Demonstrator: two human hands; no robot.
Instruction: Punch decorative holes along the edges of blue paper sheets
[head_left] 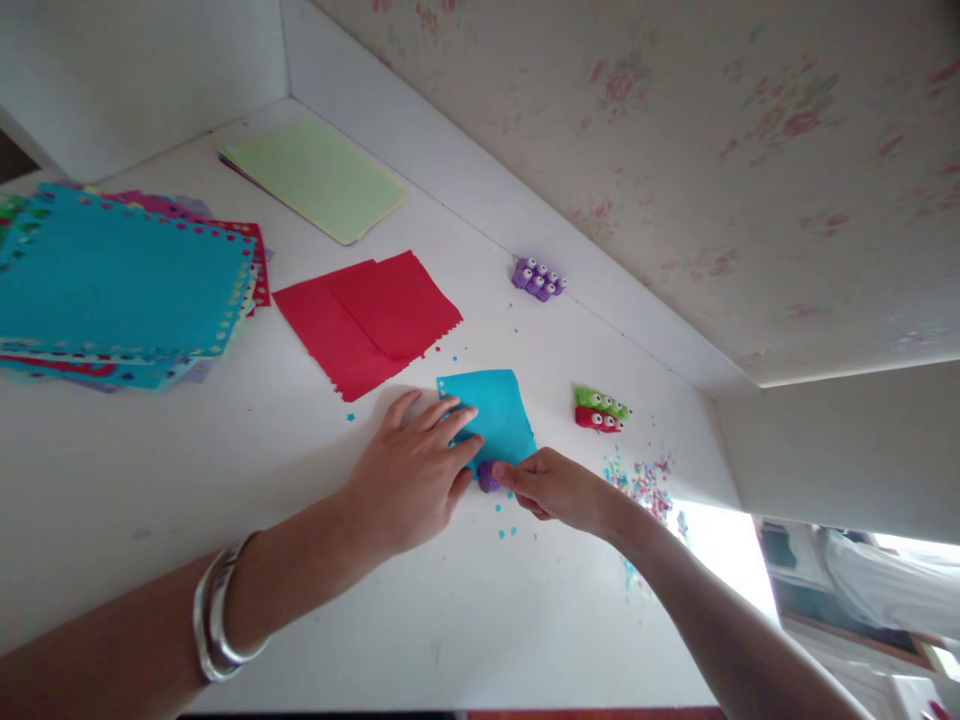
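A small blue sheet of paper (491, 412) lies on the white tabletop, with small holes at its upper left corner. My left hand (412, 468) rests flat over its left side, fingers spread and holding nothing. At the sheet's lower edge, my right hand (544, 485) is closed on a small purple paper punch (489, 477), the thumb on its near end. Part of the punch and the sheet's lower left are hidden by my fingers. Tiny blue paper cut-outs (504, 533) are scattered just below the punch.
Red sheets (360, 315) with notched edges lie up and left, below pale green sheets (319, 180). A stack of hole-edged coloured paper (127, 270) is far left. Purple (538, 280) and green-and-red blocks (600, 410) with white dots stand near the wall. Confetti (651, 485) lies right.
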